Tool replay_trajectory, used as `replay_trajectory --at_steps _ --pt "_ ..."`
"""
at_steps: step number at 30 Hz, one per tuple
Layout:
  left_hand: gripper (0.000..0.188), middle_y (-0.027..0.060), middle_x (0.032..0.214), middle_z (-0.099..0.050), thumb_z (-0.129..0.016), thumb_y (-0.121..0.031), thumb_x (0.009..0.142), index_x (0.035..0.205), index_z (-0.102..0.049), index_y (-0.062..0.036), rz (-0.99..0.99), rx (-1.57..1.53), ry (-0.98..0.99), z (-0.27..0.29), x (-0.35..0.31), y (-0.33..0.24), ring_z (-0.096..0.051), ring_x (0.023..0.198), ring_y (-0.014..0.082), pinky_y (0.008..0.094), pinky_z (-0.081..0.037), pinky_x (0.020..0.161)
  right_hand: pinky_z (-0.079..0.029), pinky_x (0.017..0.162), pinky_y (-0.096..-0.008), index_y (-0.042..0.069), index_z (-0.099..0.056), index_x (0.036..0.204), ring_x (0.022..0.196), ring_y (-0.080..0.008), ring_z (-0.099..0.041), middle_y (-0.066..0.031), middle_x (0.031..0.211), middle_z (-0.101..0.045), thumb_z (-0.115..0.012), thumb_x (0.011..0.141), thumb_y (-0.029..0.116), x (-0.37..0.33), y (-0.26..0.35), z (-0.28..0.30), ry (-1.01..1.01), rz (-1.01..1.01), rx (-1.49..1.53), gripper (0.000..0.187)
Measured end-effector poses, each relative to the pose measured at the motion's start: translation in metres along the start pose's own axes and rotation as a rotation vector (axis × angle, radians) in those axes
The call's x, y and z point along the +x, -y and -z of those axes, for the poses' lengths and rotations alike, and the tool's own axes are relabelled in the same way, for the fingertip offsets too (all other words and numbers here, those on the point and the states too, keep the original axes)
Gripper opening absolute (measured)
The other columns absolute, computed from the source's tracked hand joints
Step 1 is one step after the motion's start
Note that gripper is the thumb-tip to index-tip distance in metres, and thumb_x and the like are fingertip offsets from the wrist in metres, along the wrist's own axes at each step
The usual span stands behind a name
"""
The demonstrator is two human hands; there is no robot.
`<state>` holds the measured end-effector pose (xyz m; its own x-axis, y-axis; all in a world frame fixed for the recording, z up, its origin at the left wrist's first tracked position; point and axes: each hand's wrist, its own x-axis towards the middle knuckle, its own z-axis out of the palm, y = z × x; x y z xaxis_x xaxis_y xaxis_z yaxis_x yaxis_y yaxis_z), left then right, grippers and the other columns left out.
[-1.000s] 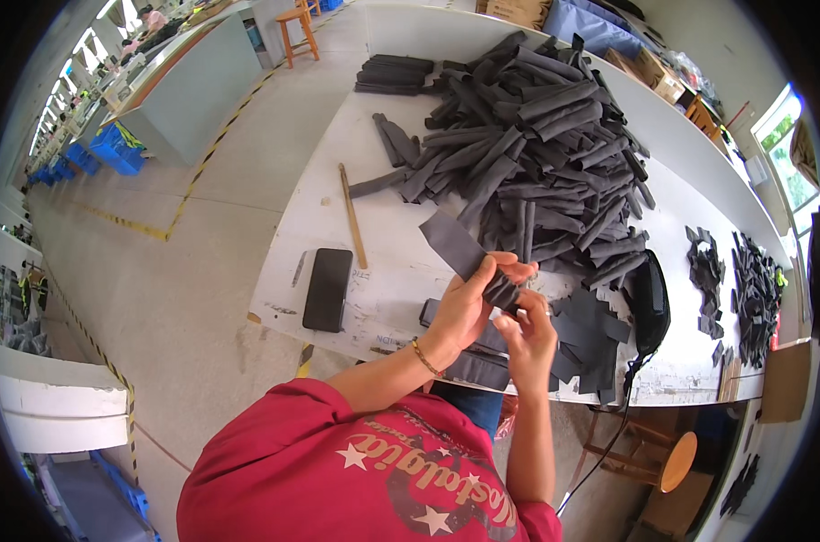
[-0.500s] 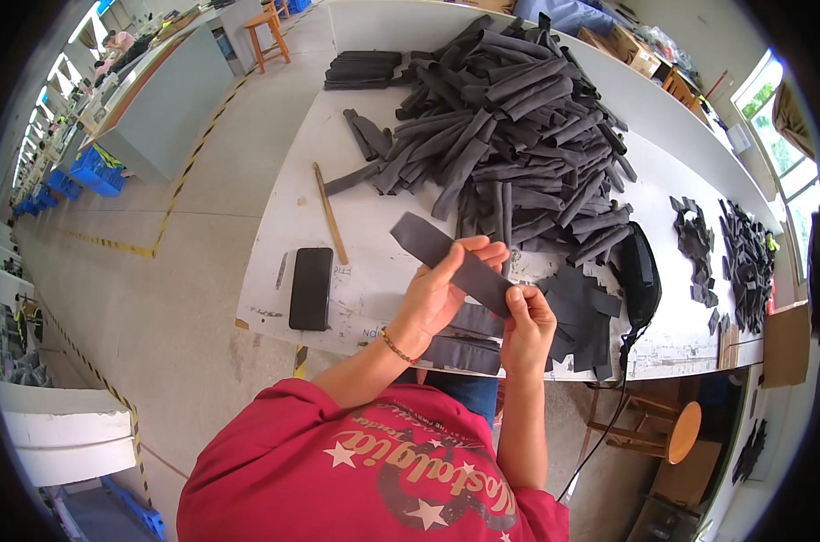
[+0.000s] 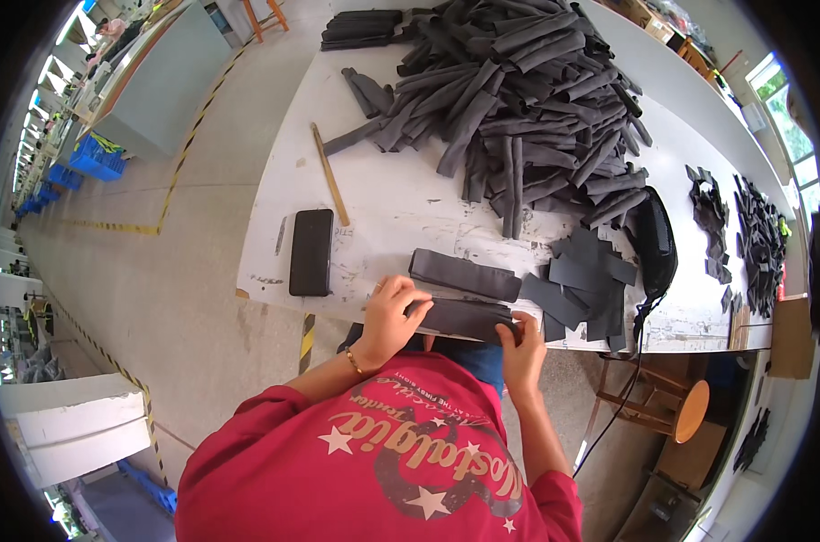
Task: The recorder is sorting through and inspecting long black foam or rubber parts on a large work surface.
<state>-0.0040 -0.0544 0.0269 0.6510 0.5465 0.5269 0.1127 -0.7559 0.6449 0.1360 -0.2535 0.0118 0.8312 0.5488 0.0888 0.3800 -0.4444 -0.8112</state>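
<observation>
— Concrete floor (image 3: 202, 181) runs along the left, marked with yellow-and-black tape (image 3: 171, 194), and blue crates (image 3: 89, 158) sit far off beside a pale grey-green bench (image 3: 171, 81). What stands on the white table (image 3: 401, 194)?

— At its left edge, a black phone (image 3: 311, 252) lies flat. Just right of it, a slim wooden stick (image 3: 330, 173) lies lengthwise, running away from the near edge.

— And the hands?

— Left hand (image 3: 394, 316) clenches the left end of a dark grey foam strip (image 3: 464, 317), pressed flat at the table's near edge. Right hand (image 3: 521, 348) pinches that strip's right end. A second strip (image 3: 465, 274) lies just beyond, apart from the held one.

— Farther back?

— Big heap of long grey strips (image 3: 527, 90) covers the far middle, with a neat black stack (image 3: 360, 27) at its far left corner.

— To the right?

— Flat cut pieces (image 3: 586, 285) overlap near the edge, touching a black pouch (image 3: 656, 239) whose cord hangs down. Small dark scraps (image 3: 758, 239) spread along the right end. Below, a round wooden stool (image 3: 690, 411) stands on the floor.
</observation>
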Motion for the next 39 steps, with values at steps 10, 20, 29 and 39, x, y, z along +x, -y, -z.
replay_trajectory --at_steps 10,20,29,39 --pt "0.019 0.0087 0.075 -0.068 -0.069 -0.013 0.085 0.095 -0.067 0.0029 0.653 -0.656 0.243 -0.132 0.139 0.049 -0.063 0.064 0.0125 0.0267 -0.050 0.060 -0.046 0.076 -0.0412 0.006 -0.061 0.109 0.096 -0.0302 -0.056 -0.0107 0.104 -0.059 -0.070 0.081 0.015 0.054 -0.035 0.046 0.021 0.343 -0.828 0.031" --pt "0.020 0.0109 0.086 -0.069 -0.072 -0.012 0.081 0.090 -0.063 0.0034 0.758 -0.782 0.320 -0.157 0.148 0.041 -0.067 0.069 0.0166 0.0275 -0.054 0.063 -0.048 0.072 -0.0383 0.001 -0.061 0.090 0.087 -0.0265 -0.059 -0.0103 0.088 -0.059 -0.060 0.082 0.012 0.060 -0.065 0.047 0.232 0.537 -0.944 0.013" --pt "0.029 0.0169 0.105 -0.065 -0.064 -0.002 0.087 0.112 -0.051 0.0049 0.891 -1.334 0.370 -0.079 0.137 0.021 -0.069 0.091 0.0303 0.0433 -0.061 0.077 -0.050 0.066 -0.0468 0.002 -0.048 0.093 0.081 -0.0386 -0.062 -0.0208 0.113 -0.057 -0.065 0.085 0.004 0.088 -0.042 0.074 -0.055 0.373 -0.416 0.019" --pt "0.025 0.0145 0.100 -0.065 -0.066 -0.005 0.087 0.107 -0.053 0.0022 0.988 -1.394 0.213 -0.066 0.127 0.010 -0.070 0.087 0.0298 0.0424 -0.060 0.076 -0.042 0.075 -0.0442 0.001 -0.042 0.095 0.086 -0.0373 -0.048 -0.0177 0.095 -0.046 -0.073 0.076 0.008 0.063 0.045 0.061 0.245 0.188 -0.136 0.037"
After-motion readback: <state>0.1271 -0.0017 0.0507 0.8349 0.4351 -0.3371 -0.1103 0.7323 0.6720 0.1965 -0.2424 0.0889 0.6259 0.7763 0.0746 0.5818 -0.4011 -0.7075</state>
